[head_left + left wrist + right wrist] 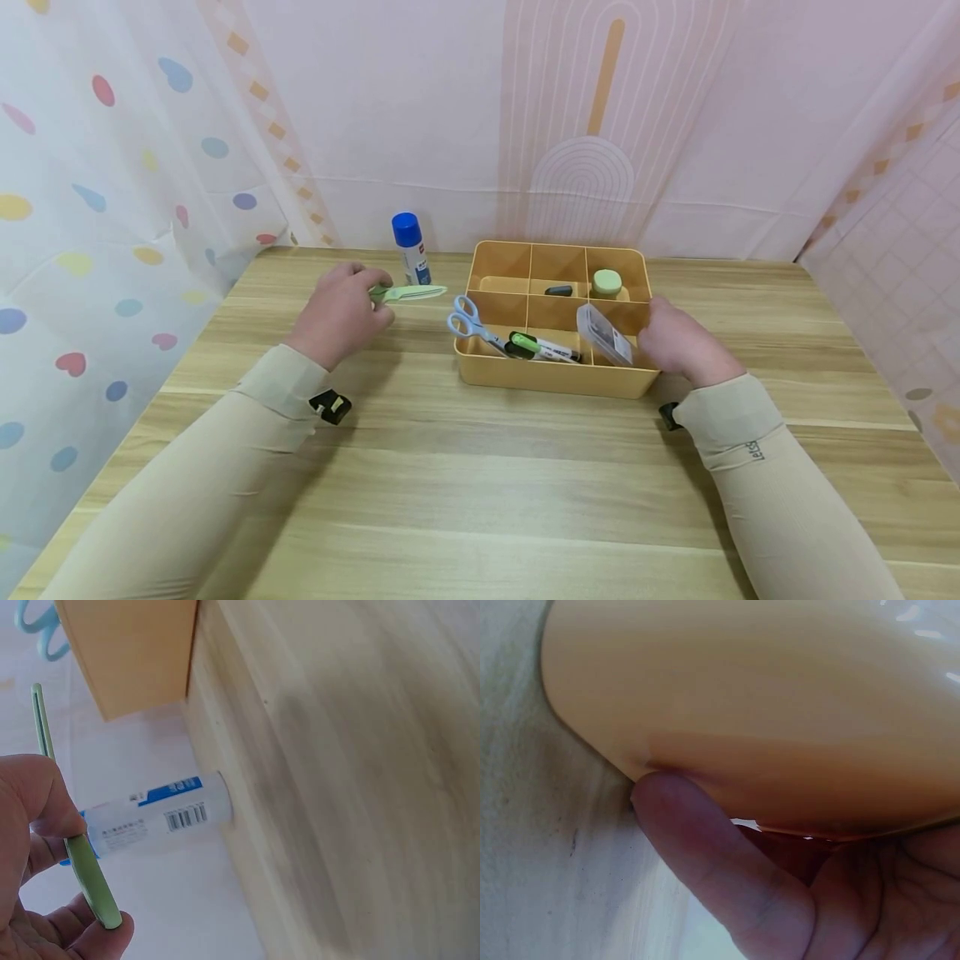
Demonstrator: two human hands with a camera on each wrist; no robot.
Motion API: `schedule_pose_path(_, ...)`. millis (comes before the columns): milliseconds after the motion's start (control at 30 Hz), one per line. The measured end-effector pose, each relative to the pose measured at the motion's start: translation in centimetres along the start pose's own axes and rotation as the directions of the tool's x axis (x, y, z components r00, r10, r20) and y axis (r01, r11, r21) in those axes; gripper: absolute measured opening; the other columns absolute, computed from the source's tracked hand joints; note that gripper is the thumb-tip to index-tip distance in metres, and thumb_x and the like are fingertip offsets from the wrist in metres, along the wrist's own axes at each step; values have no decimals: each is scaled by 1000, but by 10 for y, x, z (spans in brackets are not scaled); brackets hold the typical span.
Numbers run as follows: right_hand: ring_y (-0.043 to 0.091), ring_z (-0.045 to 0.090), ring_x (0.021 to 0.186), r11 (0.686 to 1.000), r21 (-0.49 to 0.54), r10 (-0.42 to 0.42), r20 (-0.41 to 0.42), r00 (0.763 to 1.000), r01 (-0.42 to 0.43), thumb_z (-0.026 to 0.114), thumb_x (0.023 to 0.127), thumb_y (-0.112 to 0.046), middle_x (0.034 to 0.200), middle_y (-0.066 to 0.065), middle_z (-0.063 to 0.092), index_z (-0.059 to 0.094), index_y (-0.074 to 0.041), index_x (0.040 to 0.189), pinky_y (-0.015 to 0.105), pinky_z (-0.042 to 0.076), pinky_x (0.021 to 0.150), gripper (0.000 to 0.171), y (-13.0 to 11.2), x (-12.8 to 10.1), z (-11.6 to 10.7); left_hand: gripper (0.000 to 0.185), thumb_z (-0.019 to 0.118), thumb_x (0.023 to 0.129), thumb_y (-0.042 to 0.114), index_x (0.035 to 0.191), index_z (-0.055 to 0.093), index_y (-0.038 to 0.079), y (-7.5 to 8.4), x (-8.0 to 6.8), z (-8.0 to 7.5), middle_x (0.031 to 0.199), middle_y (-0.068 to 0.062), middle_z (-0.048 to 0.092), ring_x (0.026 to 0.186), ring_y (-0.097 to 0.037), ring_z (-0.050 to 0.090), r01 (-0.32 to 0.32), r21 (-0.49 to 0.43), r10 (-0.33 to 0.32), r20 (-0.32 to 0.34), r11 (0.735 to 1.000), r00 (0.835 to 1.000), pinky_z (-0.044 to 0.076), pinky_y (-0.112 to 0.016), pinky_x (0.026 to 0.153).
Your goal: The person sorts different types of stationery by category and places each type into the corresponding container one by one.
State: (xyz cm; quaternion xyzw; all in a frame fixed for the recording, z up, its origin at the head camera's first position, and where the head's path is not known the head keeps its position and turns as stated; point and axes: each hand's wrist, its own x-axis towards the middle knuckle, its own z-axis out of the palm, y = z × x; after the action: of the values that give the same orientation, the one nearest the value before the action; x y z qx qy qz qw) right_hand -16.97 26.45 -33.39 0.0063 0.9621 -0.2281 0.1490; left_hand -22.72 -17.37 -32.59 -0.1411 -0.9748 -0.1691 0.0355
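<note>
My left hand point(341, 312) pinches a slim light-green, knife-shaped tool point(411, 292) between thumb and fingers, above the table left of the box. In the left wrist view the tool point(91, 881) is seen edge-on, with a slit along one end. Behind it an upright glue stick point(414, 254) with a blue cap stands on the table. At the right end of the yellow storage box point(555, 379), my right hand point(678, 342) grips the wall. The right wrist view has a digit pressed against the outer wall point(727, 690); other fingers are partly hidden.
Within the divided box are light-blue-handled scissors point(467, 321), markers point(551, 347), a clear plastic case point(606, 335), a small black item point(558, 291) and a pale-green-capped container point(607, 283). A patterned curtain point(420, 125) hangs behind the wooden table point(465, 483).
</note>
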Motion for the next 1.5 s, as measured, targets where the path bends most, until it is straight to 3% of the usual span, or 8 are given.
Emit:
schedule_pose_path(433,40,56,103,1000,1,10,1,1000,-10,40,92,-6,133,38,56,29,22,144,46,51,83,60,1,1,1,44,62,87,14,129,70,6,18,-5,-6,138,-26,59,130,-49,49,-41,-9,41,-45,999,998,40,-65,112)
schedule_pose_path(733,41,56,105,1000,10,14,7,1000,-14,39,93,-6,136,40,54,27,22,146,49,52,87,61,1,2,1,43,62,83,12,124,73,5,26,-9,-7,133,-26,62,128,-49,50,-80,-13,78,-86,997,993,40,-63,113)
schedule_pose_path(1033,42,56,108,1000,2,15,6,1000,-15,39,94,-7,139,41,53,26,23,147,52,52,91,62,1,1,1,40,63,83,10,122,74,4,39,-13,-9,129,-24,64,121,-44,54,-135,6,135,-99,991,986,47,-59,105)
schedule_pose_path(1500,41,56,105,1000,-6,-1,-3,1000,1,39,93,-6,135,39,55,29,23,144,47,51,85,60,1,1,1,41,65,83,10,122,77,3,59,-17,-6,124,-21,69,109,-38,61,-214,68,219,-84,975,972,55,-49,93)
